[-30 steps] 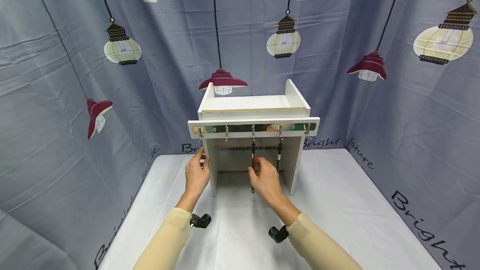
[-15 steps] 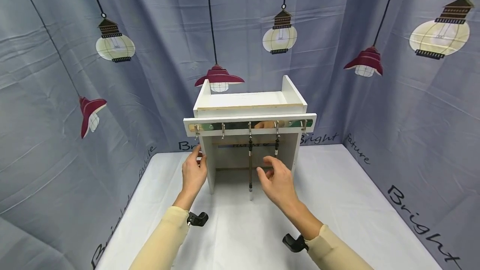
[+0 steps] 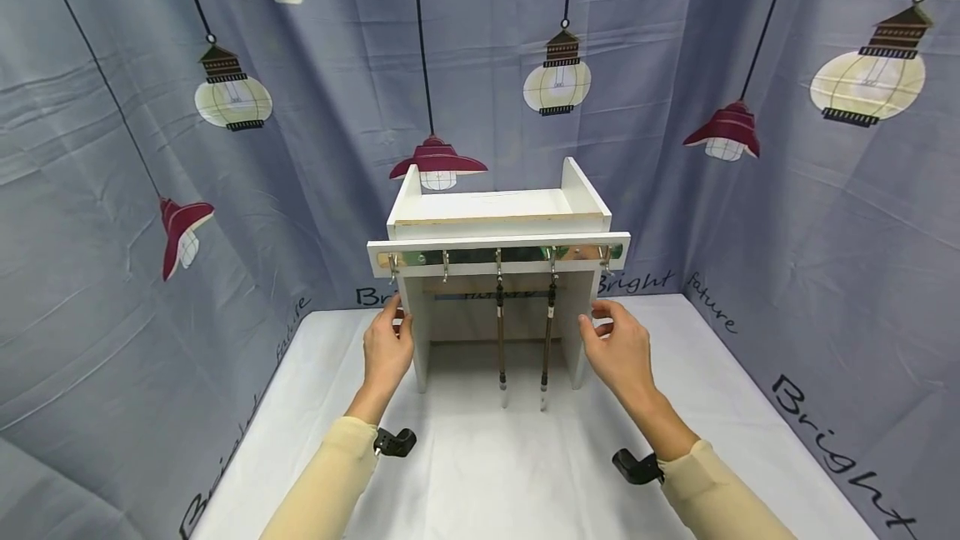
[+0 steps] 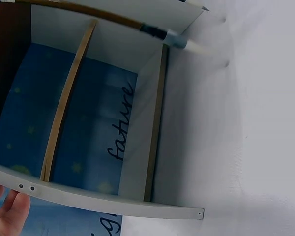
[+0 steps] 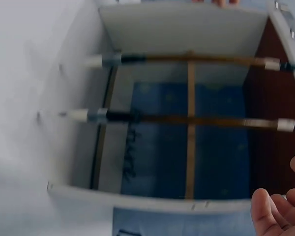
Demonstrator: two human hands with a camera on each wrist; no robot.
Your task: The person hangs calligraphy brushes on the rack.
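A white wooden stand [image 3: 498,207] sits on the table with a rail of metal hooks [image 3: 450,257] across its front. Two dark-handled brushes hang from the hooks, the left brush [image 3: 500,340] and the right brush [image 3: 548,340], white tips down. My left hand [image 3: 399,317] holds the front edge of the stand's left side panel [image 3: 418,348]. My right hand [image 3: 600,325] hovers with relaxed fingers just beside the right side panel [image 3: 581,340], holding nothing. In the right wrist view both brushes [image 5: 187,119] cross the stand's opening.
The stand rests on a white tablecloth [image 3: 487,465]. Grey-blue curtains printed with lamps [image 3: 225,98] close in the back and both sides. A wooden crossbar [image 4: 64,103] runs across the stand's back.
My right hand let go of the brushes and moved right to the stand's right panel. A second brush now hangs full length beside the first. The left hand stayed put.
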